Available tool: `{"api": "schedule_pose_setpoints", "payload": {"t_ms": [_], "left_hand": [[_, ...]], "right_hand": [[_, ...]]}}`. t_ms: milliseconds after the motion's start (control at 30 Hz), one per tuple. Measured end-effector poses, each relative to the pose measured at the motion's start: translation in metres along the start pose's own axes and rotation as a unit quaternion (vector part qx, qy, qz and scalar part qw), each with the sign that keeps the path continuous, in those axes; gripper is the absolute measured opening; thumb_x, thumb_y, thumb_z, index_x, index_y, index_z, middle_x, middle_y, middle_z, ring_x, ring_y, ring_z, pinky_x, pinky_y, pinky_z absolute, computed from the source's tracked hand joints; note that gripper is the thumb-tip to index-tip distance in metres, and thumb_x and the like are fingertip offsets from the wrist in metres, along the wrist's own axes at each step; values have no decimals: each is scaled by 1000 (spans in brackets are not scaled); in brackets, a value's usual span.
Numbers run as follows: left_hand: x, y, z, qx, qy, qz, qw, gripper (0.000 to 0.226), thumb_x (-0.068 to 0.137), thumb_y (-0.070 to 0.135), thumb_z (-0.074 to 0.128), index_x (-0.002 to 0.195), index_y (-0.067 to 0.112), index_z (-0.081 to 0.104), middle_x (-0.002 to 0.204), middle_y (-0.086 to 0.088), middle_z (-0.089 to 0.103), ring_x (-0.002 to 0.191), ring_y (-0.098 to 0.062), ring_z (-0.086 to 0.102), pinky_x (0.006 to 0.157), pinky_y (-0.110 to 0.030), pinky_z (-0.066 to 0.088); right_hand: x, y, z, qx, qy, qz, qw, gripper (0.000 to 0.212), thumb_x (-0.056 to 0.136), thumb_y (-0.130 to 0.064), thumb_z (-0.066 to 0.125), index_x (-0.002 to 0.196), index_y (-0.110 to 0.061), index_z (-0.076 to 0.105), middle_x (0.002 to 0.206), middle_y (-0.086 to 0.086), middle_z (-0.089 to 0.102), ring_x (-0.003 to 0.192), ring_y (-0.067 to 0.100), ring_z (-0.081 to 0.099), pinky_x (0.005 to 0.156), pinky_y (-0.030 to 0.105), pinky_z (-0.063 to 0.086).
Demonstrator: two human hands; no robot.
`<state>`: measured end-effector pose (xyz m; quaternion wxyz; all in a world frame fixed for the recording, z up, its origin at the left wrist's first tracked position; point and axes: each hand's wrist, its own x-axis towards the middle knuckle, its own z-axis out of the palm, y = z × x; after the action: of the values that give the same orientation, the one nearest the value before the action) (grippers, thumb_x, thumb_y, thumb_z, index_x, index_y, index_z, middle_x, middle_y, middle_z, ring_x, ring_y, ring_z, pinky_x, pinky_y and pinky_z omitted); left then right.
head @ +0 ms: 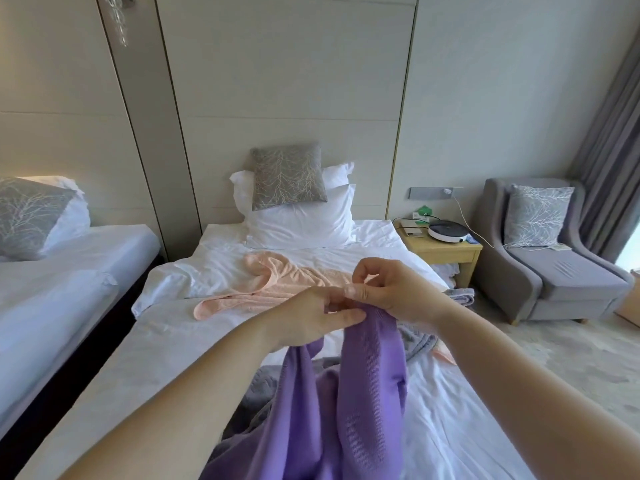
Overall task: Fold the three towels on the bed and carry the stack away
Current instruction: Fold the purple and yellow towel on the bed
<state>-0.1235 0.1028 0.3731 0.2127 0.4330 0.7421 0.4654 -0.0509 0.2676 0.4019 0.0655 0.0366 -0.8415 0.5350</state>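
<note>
Views on my feed: one.

Item 1: head camera, wide-angle, worn by the person.
- Station: at the foot end of the bed (173, 341), above mattress level.
- Facing: forward and down along the bed's length, toward the pillows (298, 216) and the panelled wall (287, 81).
- Nearness: close. The left grip (311, 317) and right grip (391, 289) sit mid-frame on the purple towel (363, 393), with the forearms entering from the bottom edge.
- Margins: second bed (69, 265) on the left, nightstand (446, 251) and armchair (554, 271) on the right. Straight lines bow toward the corners.
- Overlap: single view only.
</note>
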Motion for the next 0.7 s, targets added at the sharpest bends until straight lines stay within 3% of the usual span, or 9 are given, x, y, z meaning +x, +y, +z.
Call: {"api": "schedule_pose_setpoints", "payload": {"t_ms": [67,133,200,333,433,567,633,700], "left_hand": [[0,0,-1,12,29,15,999,19,94,22,59,109,14,68,100,6,71,95,0,60,89,-19,45],[-1,0,-5,16,46,32,998,15,96,18,56,103,11,68,100,-2,66,95,-3,56,95,-27,42],[0,0,-8,13,43,41,998,13,96,15,55,100,13,67,93,4,63,90,-1,54,92,-22,41],[4,-3,-11,20,56,33,998,12,95,20,58,94,21,69,88,14,65,87,2,57,87,-16,42],[9,-12,-17,69,169,0,983,20,92,38,59,95,21,69,91,13,66,81,7,56,77,-15,41],[2,-18,-29,32,359,-38,932,32,84,50,63,86,19,69,72,15,64,66,8,53,67,-16,40],[-3,-16,-33,29,351,-53,934,32,82,54,62,85,23,67,77,13,61,70,2,53,69,-21,41],[-9,-13,-36,36,257,-84,962,37,75,61,63,93,28,63,94,4,58,79,-7,50,77,-25,43]], "right_hand": [[-5,2,-7,32,-42,-5,999,22,71,-28,73,78,-12,59,62,11,51,55,18,40,44,21,36],[-7,5,-16,46,-78,-7,996,14,80,-11,70,92,-7,63,66,3,57,63,16,53,57,24,52],[-7,7,-22,40,-81,-1,996,17,86,-3,64,103,-4,63,69,1,58,71,16,57,70,30,55],[-4,3,-14,-26,-16,-16,999,7,87,-9,65,90,-14,63,62,-5,57,58,10,54,59,23,51],[-1,7,-9,-38,41,-13,998,10,86,-7,62,86,-16,59,54,-4,50,52,14,47,56,30,46],[-2,13,-3,-1,46,10,999,4,86,-11,67,87,-13,69,55,-2,58,47,9,52,52,22,51],[-2,13,3,19,59,30,998,5,82,-14,72,79,-10,72,58,1,62,44,7,54,49,18,51],[1,12,6,26,78,46,996,11,79,-16,75,72,-9,71,53,-1,62,41,7,54,46,17,50]]}}
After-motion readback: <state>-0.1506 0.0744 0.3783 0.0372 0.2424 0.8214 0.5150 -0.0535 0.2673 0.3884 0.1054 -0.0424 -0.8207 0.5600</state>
